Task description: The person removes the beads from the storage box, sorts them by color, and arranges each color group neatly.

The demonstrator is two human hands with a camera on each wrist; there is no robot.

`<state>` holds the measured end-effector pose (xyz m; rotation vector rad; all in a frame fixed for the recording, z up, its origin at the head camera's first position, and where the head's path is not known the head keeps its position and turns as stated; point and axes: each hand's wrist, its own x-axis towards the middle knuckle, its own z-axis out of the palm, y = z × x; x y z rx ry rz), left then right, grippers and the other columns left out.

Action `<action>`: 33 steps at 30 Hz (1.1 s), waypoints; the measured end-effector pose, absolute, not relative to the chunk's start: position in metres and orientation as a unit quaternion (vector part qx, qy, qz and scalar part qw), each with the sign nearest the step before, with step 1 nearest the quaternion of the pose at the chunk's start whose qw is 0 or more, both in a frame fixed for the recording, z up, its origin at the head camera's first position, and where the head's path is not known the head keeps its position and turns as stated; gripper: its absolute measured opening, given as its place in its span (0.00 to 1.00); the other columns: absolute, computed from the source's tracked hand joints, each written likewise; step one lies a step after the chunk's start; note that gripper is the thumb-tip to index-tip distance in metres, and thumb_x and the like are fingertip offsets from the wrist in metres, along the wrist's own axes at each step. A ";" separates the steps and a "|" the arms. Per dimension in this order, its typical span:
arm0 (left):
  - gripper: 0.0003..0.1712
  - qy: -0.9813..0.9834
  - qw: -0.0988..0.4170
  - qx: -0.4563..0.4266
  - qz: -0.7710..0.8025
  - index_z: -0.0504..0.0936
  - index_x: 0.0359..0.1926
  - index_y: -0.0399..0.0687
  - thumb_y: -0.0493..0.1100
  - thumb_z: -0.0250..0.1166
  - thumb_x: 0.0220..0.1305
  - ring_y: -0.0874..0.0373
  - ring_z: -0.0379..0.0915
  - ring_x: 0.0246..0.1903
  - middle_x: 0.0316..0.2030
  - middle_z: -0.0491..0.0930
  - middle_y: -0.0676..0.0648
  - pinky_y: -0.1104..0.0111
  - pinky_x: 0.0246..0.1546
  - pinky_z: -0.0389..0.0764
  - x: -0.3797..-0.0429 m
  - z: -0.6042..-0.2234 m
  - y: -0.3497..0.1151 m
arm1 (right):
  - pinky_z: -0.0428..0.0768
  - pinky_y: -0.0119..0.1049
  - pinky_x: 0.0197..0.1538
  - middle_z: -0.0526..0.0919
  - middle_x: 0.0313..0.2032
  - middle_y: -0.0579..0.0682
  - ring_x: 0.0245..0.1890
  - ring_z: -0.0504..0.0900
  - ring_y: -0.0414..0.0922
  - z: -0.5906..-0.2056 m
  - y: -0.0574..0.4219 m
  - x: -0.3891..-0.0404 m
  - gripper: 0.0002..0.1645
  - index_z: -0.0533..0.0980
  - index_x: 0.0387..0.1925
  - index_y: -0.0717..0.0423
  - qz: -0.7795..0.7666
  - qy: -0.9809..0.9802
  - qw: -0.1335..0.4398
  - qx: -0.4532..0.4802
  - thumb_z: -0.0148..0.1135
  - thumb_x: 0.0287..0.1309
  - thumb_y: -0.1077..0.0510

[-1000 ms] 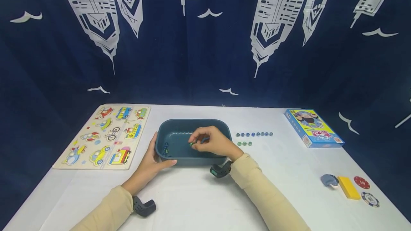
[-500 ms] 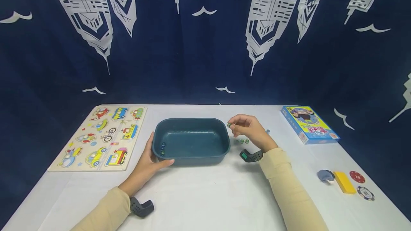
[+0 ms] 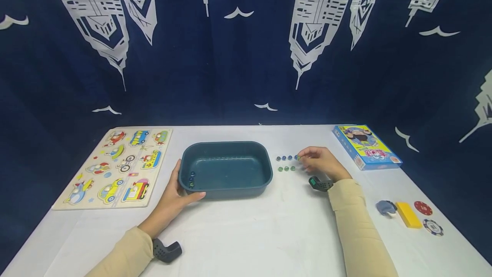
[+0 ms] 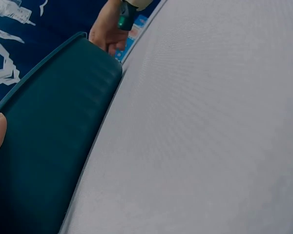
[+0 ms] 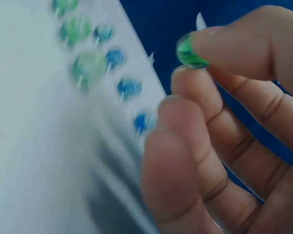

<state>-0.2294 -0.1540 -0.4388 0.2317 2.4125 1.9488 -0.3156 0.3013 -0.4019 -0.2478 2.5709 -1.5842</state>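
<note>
My right hand pinches a green marble between thumb and forefinger, raised over the white table at the far end of the marble rows. A row of blue marbles runs beneath it, partly hidden by the hand. Nearer to me lie three green marbles in a shorter row. My left hand grips the left front corner of a dark teal plastic tub, thumb on the front rim, fingers along the left side. Several small dark marbles sit inside the tub, at its left end.
A wooden picture puzzle board lies at the left. A blue and yellow game box stands at the back right. Nearer, at the right, are a grey-blue object, a yellow block, a red chip and a white-and-dark chip.
My right hand has come out of the tub with the green marble and moved right across the marble rows. My left hand stays on the tub. The head view has shifted slightly.
</note>
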 end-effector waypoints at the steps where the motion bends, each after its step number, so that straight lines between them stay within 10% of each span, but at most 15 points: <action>1: 0.72 0.775 0.016 0.075 0.627 0.30 0.80 0.56 0.44 0.78 0.52 0.49 0.25 0.78 0.79 0.30 0.50 0.51 0.76 0.36 -0.229 -0.439 -0.154 | 0.85 0.35 0.35 0.84 0.39 0.58 0.31 0.81 0.44 -0.404 0.303 -0.316 0.19 0.77 0.50 0.70 -0.517 0.851 0.058 -0.074 0.65 0.59 0.63; 18: 0.72 0.772 0.012 0.084 0.630 0.30 0.80 0.53 0.43 0.77 0.53 0.49 0.25 0.78 0.79 0.31 0.49 0.50 0.76 0.36 -0.230 -0.440 -0.155 | 0.78 0.29 0.28 0.79 0.28 0.49 0.26 0.74 0.41 -0.417 0.304 -0.317 0.14 0.82 0.43 0.67 -0.444 0.891 0.057 -0.079 0.67 0.55 0.64; 33: 0.72 0.767 0.012 0.083 0.636 0.30 0.79 0.53 0.43 0.78 0.52 0.49 0.25 0.78 0.79 0.31 0.49 0.50 0.76 0.35 -0.231 -0.439 -0.154 | 0.79 0.34 0.33 0.83 0.41 0.61 0.27 0.76 0.47 -0.364 0.258 -0.306 0.16 0.79 0.48 0.67 -0.477 0.863 0.019 -0.168 0.61 0.66 0.58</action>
